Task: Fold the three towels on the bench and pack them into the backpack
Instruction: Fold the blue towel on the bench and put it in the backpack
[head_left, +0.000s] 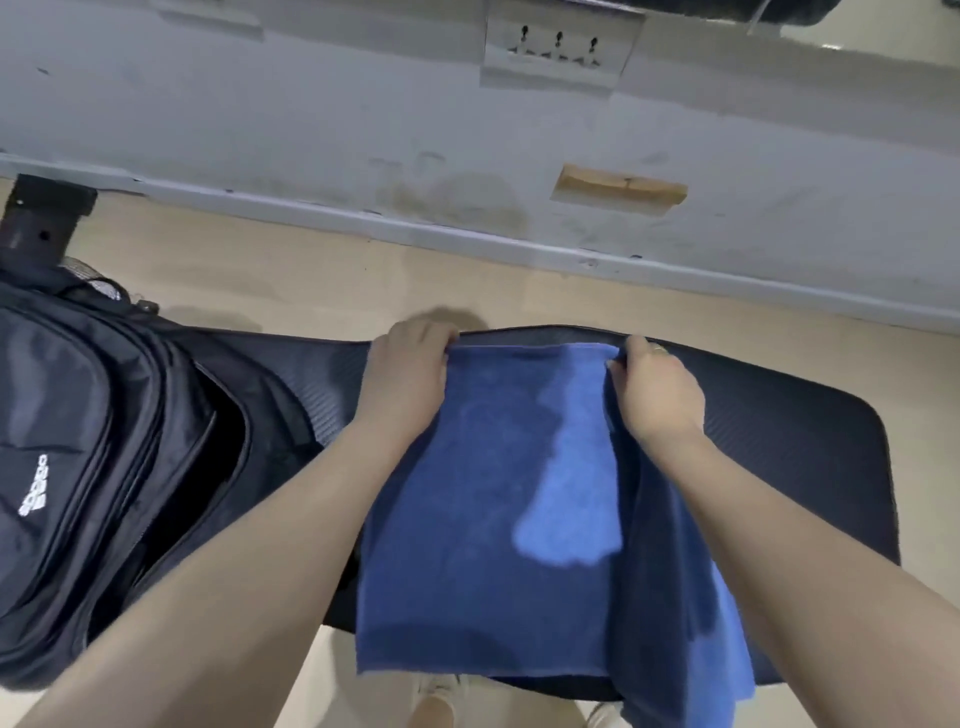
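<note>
The blue towel (498, 493) lies flat on the surface (810, 441), long axis running 12 to 6. The left hand (410, 364) and right hand (657, 384) pinch its far corners at 12, fingers curled round the edge. The open backpack (104, 441) waits at 9, nearer the left hand.

The towel (493, 493) lies on the bench (810, 441), the backpack (104, 441) to its left.

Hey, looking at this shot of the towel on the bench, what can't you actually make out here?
Head view:
- Backpack: left side cut off by the frame edge; its open compartment is too dark to see inside.
- Left hand and right hand: fingertips hidden under the blue towel edge.
- Other two towels: not visible.
- Bench: legs hidden beneath it.
</note>
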